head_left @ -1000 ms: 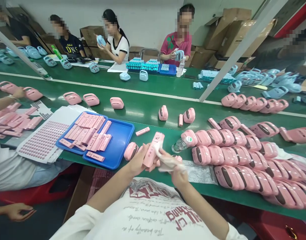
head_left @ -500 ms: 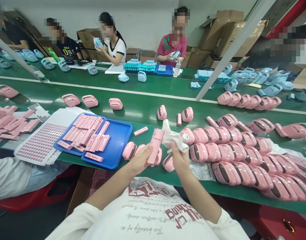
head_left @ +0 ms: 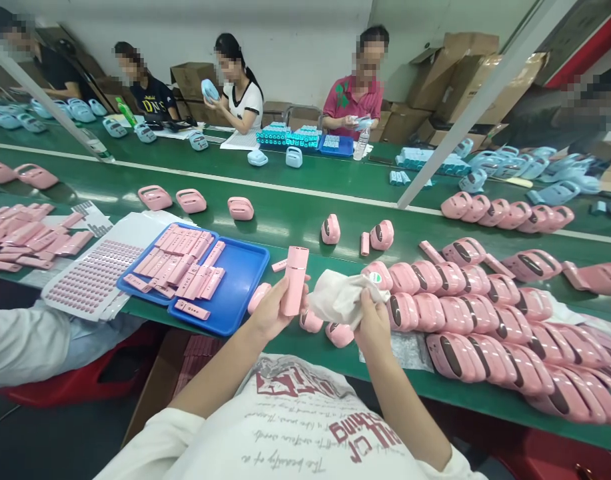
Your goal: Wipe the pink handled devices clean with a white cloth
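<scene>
My left hand (head_left: pixel 272 310) is closed around a pink rectangular plastic piece (head_left: pixel 296 280), held nearly upright above the green table. In my right hand (head_left: pixel 374 317) is a crumpled white cloth (head_left: pixel 338 297), pinched by the fingers and spread out toward the left. The cloth is apart from the pink piece, a short way to its right. Under and between my hands lie a few rounded pink housings (head_left: pixel 340 335), partly hidden. Another flat pink piece (head_left: pixel 279 265) rests just behind my left hand, mostly covered by what I hold.
A blue tray (head_left: pixel 242 287) with pink pieces stands to the left, beside printed sticker sheets (head_left: pixel 92 273). Rows of pink housings (head_left: pixel 455 313) fill the right. A slanted metal post (head_left: pixel 465 133) rises from the green belt (head_left: pixel 195 230). Several co-workers sit opposite with blue housings (head_left: pixel 294 157).
My left hand has turned the pink piece more upright and shifted slightly left. The cloth has come away from it, spreading lower in my right hand. The view has shifted a little.
</scene>
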`<state>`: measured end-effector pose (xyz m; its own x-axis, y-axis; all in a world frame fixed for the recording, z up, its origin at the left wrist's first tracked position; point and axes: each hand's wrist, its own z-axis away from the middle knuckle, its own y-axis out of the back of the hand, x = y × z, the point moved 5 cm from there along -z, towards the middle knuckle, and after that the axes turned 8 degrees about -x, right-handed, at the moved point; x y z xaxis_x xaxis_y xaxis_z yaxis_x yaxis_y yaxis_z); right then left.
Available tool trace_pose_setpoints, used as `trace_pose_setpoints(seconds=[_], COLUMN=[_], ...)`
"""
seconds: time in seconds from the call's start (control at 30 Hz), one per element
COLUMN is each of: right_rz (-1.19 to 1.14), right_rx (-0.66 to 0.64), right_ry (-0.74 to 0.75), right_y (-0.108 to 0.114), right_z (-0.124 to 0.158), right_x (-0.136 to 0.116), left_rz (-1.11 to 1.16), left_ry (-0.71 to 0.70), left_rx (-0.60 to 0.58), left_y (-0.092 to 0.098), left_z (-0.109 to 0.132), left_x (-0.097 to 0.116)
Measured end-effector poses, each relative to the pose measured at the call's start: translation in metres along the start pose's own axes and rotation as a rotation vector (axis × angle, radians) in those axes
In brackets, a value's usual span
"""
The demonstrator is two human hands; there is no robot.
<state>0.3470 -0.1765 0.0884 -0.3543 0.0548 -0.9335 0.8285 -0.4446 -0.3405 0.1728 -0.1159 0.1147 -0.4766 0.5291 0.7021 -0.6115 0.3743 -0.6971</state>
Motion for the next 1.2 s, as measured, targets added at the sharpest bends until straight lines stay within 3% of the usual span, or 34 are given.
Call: trace_pose_setpoints(seconds=[0.07,0.17,0.4,0.53,0.67,0.73,0.8,0.9,0.97,1.07,1.2], right_rz=[-0.152,-0.269,-0.28,0.021,0.36,0.429,0.416,0.254,0.139,0.225,0.485], right_rx=[0.034,-0.033,-0.108,-0.326,-0.674,-0.757,-0.725,-0.621,-0.624,-0.629,-0.457], right_ry=[-0.067,-0.128,-0.158,-0.085,0.124,0.176,0.111,-0.147,-0.28,-0.297,-0.255], right_y=[-0.003,-0.017,-0.051,-0.072,-0.091,-0.095,-0.096,-0.096,-0.099,-0.102,-0.103], right_z=[-0.011,-0.022,-0.021,-0.01,0.017,0.027,0.028,0.014,0.001,-0.029,-0.101], right_x=[0.0,-0.003,0.002,0.004,0.005,0.011,0.022,0.045,0.057,0.069,0.083], left_rz=[0.058,0.066,0.034,0.0,0.004,-0.02,-0.133,-0.376,-0.462,-0.438,-0.366], left_ry=[0.02,0.02,0.074,0.14,0.145,0.141,0.131,0.144,0.154,0.191,0.198], left_rx=[-0.014,-0.069,-0.044,-0.031,0.184,0.268,0.283,0.264,0.264,0.266,0.357], left_y=[0.0,-0.002,0.0,0.001,0.015,0.026,0.035,0.047,0.054,0.063,0.084], left_z=[0.001,0.004,0.006,0.006,0.008,0.01,0.01,0.008,0.003,-0.007,-0.018], left_x=[-0.004,-0.007,-0.015,-0.024,-0.028,-0.028,-0.029,-0.032,-0.036,-0.042,-0.038])
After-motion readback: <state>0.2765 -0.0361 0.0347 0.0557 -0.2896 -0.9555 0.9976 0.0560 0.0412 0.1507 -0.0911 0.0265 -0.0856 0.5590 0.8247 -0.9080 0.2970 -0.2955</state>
